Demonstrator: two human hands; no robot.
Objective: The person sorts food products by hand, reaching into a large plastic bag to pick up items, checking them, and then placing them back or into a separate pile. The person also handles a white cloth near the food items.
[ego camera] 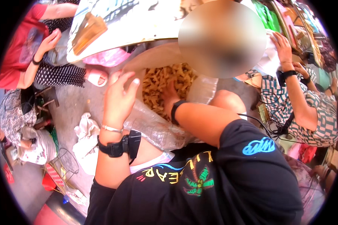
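Note:
A large translucent plastic sack [157,125] stands between my knees, its mouth spread wide. Inside lies a heap of small tan pieces [157,81]; their material is hard to tell. My right hand [170,97] reaches down into the sack, its fingers among the pieces and partly hidden, so I cannot see whether it grips any. At the sack's left side my left hand [119,97] is raised with thumb and fingers apart, and no object shows in it. A black strap circles each wrist; the left one carries a device.
A white-topped table [129,36] juts over the sack's far side, bearing a brown wooden block-like object [88,35]. Crumpled white cloth [86,137] lies on the floor at left. Black cables [273,126] hang at right. People sit or stand on both sides; a blurred patch hides the upper middle.

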